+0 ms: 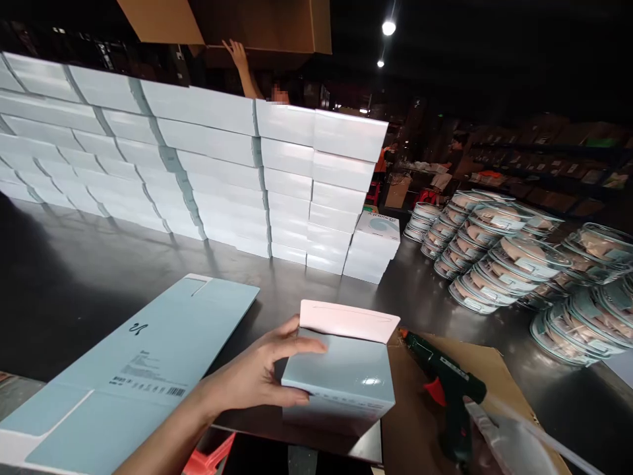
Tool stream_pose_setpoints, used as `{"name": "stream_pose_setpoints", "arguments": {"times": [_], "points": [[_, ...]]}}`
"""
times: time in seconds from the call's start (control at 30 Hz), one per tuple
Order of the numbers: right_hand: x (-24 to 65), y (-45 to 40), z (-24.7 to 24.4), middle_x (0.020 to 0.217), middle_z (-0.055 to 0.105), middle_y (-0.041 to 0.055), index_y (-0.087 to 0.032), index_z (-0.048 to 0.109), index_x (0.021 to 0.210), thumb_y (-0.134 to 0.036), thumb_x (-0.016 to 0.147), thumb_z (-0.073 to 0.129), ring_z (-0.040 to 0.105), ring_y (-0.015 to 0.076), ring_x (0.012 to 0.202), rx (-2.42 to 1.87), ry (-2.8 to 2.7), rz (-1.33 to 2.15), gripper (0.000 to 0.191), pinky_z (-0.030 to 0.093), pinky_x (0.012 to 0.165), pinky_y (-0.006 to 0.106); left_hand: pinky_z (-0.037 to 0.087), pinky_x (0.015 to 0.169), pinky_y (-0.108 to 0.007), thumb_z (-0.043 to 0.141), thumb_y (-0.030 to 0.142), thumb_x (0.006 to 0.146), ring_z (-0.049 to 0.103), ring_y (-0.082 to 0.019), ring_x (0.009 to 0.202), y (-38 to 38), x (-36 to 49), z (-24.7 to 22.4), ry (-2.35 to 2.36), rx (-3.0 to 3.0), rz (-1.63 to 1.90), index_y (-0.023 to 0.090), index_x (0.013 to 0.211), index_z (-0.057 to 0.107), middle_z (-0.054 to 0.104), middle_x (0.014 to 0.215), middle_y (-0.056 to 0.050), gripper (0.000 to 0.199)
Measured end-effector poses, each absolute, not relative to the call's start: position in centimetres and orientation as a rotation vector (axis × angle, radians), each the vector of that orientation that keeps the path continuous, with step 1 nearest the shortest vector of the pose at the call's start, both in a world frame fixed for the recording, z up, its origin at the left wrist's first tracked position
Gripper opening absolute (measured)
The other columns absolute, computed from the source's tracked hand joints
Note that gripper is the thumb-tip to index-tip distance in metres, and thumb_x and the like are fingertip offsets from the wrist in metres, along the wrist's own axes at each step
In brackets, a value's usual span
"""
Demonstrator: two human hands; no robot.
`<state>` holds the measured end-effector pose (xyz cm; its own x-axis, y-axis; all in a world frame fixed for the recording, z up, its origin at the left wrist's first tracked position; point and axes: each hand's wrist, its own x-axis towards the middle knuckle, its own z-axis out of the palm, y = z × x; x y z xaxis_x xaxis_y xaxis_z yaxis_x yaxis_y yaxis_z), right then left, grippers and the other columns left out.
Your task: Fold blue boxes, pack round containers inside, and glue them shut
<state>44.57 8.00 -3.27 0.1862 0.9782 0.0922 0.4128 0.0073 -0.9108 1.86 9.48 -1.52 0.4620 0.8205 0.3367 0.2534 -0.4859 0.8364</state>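
Observation:
A light blue box (346, 369) with a raised pink-white flap stands near the table's front edge. My left hand (270, 369) grips its left side, fingers on top and thumb on the front. A dark green glue gun (448, 369) with an orange trigger lies over a piece of brown cardboard (484, 359) right of the box. My right hand (487, 439), partly cut off and covered by something pale, is at the gun's handle; its fingers are mostly hidden. To the left, a flat unfolded blue carton (163, 349) with printed text rests on the table.
Stacked white boxes (217, 138) form a wall along the back of the metal table (222, 264). Piles of round clear containers (509, 251) stand at the right. Behind the wall, a person's raised hand (238, 56) touches a large brown carton (267, 26). A red object (210, 458) shows below the edge.

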Motion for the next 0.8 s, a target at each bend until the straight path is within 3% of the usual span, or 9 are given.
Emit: {"name": "stream_pose_setpoints", "arguments": {"times": [0.07, 0.13, 0.2, 0.23, 0.33, 0.43, 0.5, 0.63, 0.8], "points": [[43.3, 8.2, -2.0, 0.063, 0.078, 0.0032, -0.031, 0.077, 0.078, -0.045, 0.074, 0.084, 0.079, 0.0289, 0.069, -1.57, -1.346, 0.726, 0.015, 0.064, 0.06, 0.036, 0.052, 0.109, -0.04, 0.089, 0.024, 0.075, 0.063, -0.031, 0.129, 9.4, 1.8, -1.4, 0.886, 1.969, 0.981, 0.031, 0.125, 0.076, 0.063, 0.141, -0.01, 0.051], [40.4, 8.5, -1.3, 0.11, 0.082, 0.007, -0.035, 0.072, 0.124, -0.045, 0.069, 0.089, 0.079, 0.0298, 0.099, -1.449, -1.447, 0.73, 0.058, 0.064, 0.086, 0.04, 0.052, 0.109, -0.041, 0.089, 0.026, 0.076, 0.063, -0.031, 0.128, 9.4, 1.8, -1.6, 0.893, 1.959, 0.993, 0.031, 0.123, 0.077, 0.064, 0.139, -0.01, 0.05], [36.9, 8.7, -1.4, 0.155, 0.058, 0.0081, -0.042, 0.033, 0.16, -0.046, 0.073, 0.089, 0.064, 0.0286, 0.133, -1.169, -1.683, 0.854, 0.104, 0.05, 0.111, 0.046, 0.053, 0.107, -0.042, 0.09, 0.027, 0.076, 0.065, -0.032, 0.126, 9.3, 1.9, -2.0, 0.867, 1.959, 1.047, 0.031, 0.122, 0.078, 0.066, 0.137, -0.01, 0.048], [35.4, 8.8, -1.7, 0.163, 0.047, 0.0078, -0.045, 0.016, 0.164, -0.045, 0.079, 0.086, 0.055, 0.0272, 0.142, -1.014, -1.786, 0.933, 0.11, 0.043, 0.117, 0.048, 0.053, 0.107, -0.043, 0.09, 0.029, 0.077, 0.065, -0.032, 0.125, 9.3, 2.1, -2.4, 0.84, 1.963, 1.094, 0.031, 0.121, 0.077, 0.066, 0.136, -0.01, 0.047], [32.8, 8.7, -3.0, 0.158, 0.053, 0.0073, -0.049, 0.013, 0.163, -0.037, 0.093, 0.072, 0.049, 0.0236, 0.147, -0.769, -1.915, 1.0, 0.092, 0.041, 0.117, 0.046, 0.053, 0.106, -0.046, 0.086, 0.043, 0.083, 0.061, -0.035, 0.133, 9.1, 2.9, -3.9, 0.761, 1.946, 1.273, 0.031, 0.12, 0.072, 0.058, 0.143, -0.012, 0.041], [32.4, 8.9, -3.3, 0.146, 0.061, 0.0075, -0.043, 0.036, 0.157, -0.022, 0.094, 0.066, 0.048, 0.0242, 0.147, -0.744, -2.057, 0.752, 0.073, 0.045, 0.116, 0.043, 0.054, 0.104, -0.05, 0.071, 0.057, 0.092, 0.055, -0.036, 0.141, 9.0, 3.7, -5.3, 0.695, 1.905, 1.438, 0.036, 0.134, 0.049, 0.043, 0.153, -0.015, 0.052], [32.3, 9.2, -2.6, 0.133, 0.066, 0.0067, -0.037, 0.052, 0.147, -0.015, 0.087, 0.067, 0.047, 0.0256, 0.145, -0.641, -2.192, 0.539, 0.065, 0.044, 0.118, 0.043, 0.052, 0.107, -0.051, 0.069, 0.052, 0.096, 0.054, -0.033, 0.143, 8.9, 3.7, -5.4, 0.623, 1.931, 1.466, 0.042, 0.142, 0.039, 0.05, 0.146, -0.013, 0.056], [31.5, 9.7, -0.8, 0.118, 0.069, 0.0054, -0.03, 0.063, 0.129, -0.014, 0.088, 0.067, 0.049, 0.0253, 0.139, -0.471, -2.326, 0.284, 0.045, 0.042, 0.12, 0.046, 0.04, 0.121, -0.054, 0.067, 0.029, 0.1, 0.054, -0.031, 0.142, 8.8, 2.9, -3.5, 0.581, 2.158, 1.253, 0.035, 0.124, 0.071, 0.066, 0.127, -0.01, 0.025], [31.6, 9.5, -1.8, 0.131, 0.069, 0.0077, -0.03, 0.055, 0.141, -0.018, 0.094, 0.065, 0.046, 0.0286, 0.144, -0.51, -2.364, 0.184, 0.05, 0.045, 0.117, 0.052, 0.03, 0.124, -0.061, 0.076, 0.032, 0.092, 0.039, -0.038, 0.152, 8.5, 2.8, -2.0, 0.739, 2.213, 1.127, 0.026, 0.108, 0.082, 0.056, 0.152, -0.015, 0.017]]}}
